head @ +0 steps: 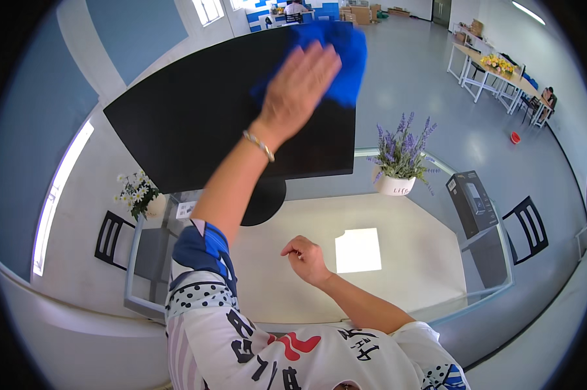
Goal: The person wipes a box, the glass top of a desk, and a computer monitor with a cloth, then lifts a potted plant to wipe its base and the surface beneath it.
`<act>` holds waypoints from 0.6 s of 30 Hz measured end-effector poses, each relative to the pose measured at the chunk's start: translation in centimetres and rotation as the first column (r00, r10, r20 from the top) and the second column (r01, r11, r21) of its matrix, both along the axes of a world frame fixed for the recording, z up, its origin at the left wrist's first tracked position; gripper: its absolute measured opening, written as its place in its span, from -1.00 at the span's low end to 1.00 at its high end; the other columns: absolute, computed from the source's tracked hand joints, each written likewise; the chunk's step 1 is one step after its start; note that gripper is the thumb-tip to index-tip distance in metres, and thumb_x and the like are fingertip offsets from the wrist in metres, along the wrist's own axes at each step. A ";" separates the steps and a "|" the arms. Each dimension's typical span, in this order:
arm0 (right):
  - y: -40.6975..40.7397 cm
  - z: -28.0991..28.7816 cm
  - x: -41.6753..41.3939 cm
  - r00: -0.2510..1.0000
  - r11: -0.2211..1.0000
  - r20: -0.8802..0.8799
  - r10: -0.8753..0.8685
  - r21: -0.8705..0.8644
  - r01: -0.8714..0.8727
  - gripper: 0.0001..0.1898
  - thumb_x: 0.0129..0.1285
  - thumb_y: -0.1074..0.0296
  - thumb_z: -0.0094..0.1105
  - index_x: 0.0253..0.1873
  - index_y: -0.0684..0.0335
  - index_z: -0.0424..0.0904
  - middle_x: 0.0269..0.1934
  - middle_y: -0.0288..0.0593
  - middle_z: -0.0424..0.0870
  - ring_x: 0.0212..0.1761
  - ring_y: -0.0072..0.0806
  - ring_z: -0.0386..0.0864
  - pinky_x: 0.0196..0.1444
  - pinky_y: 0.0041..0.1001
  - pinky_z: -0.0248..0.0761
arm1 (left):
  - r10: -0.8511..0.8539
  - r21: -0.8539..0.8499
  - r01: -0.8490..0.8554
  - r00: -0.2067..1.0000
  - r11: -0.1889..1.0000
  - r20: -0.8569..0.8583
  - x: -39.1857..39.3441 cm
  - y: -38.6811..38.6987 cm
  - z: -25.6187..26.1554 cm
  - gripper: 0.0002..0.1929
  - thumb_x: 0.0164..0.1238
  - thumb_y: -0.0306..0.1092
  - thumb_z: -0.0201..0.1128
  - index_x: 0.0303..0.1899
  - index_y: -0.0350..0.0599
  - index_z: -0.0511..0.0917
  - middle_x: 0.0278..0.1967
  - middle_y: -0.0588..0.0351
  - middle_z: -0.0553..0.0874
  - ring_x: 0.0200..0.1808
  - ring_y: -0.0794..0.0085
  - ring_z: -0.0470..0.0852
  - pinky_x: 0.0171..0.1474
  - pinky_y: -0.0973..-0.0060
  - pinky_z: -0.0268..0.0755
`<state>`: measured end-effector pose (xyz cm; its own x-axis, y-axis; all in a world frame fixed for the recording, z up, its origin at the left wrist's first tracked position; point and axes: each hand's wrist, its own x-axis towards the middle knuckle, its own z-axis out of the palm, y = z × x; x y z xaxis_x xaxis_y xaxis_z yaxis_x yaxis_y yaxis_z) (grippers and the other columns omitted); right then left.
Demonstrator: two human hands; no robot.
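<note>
My left hand [298, 90], with a twisted bracelet at the wrist, lies flat over a blue cloth [349, 68] at the upper right of a black monitor screen [191, 107]. The cloth spreads past the screen's top and right edges and is slightly blurred. The monitor's round black base [269, 202] rests on the desk [400, 287], partly behind my left forearm. Loosely curled, with nothing visible in it, my right hand [307, 258] is over the pale desktop. Beside it is a bright white, roughly square patch [364, 253]; whether paper or reflection, I cannot tell.
Right of the monitor stands a white pot of lavender [396, 185], then a dark product box [471, 204]. At left are a pot of daisies [154, 207] and a small white card or box [185, 209]. Black chairs [526, 229] flank the glass-edged desk. Other people sit far off.
</note>
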<state>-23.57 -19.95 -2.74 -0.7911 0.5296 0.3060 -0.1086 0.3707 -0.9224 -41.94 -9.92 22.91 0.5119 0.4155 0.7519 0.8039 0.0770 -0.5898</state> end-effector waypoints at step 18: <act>0.5 0.3 0.4 0.996 0.998 -0.070 0.058 -0.002 -0.058 -0.80 0.15 0.67 0.03 -0.29 0.27 0.66 -0.31 -0.15 0.63 -0.35 -0.42 0.58 -0.34 -0.50 0.46 | 0.077 0.122 -0.121 0.945 0.985 0.317 -7.8 -4.1 8.8 -0.34 0.26 0.47 0.11 -0.42 -0.04 0.70 -0.57 0.06 0.71 -0.61 0.29 0.67 -0.45 0.35 0.47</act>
<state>-23.12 -19.45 -2.42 -0.7975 0.4845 0.3594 -0.1939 0.3582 -0.9133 -49.70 -14.04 31.75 0.2058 0.3326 0.9203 0.9293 0.2282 -0.2903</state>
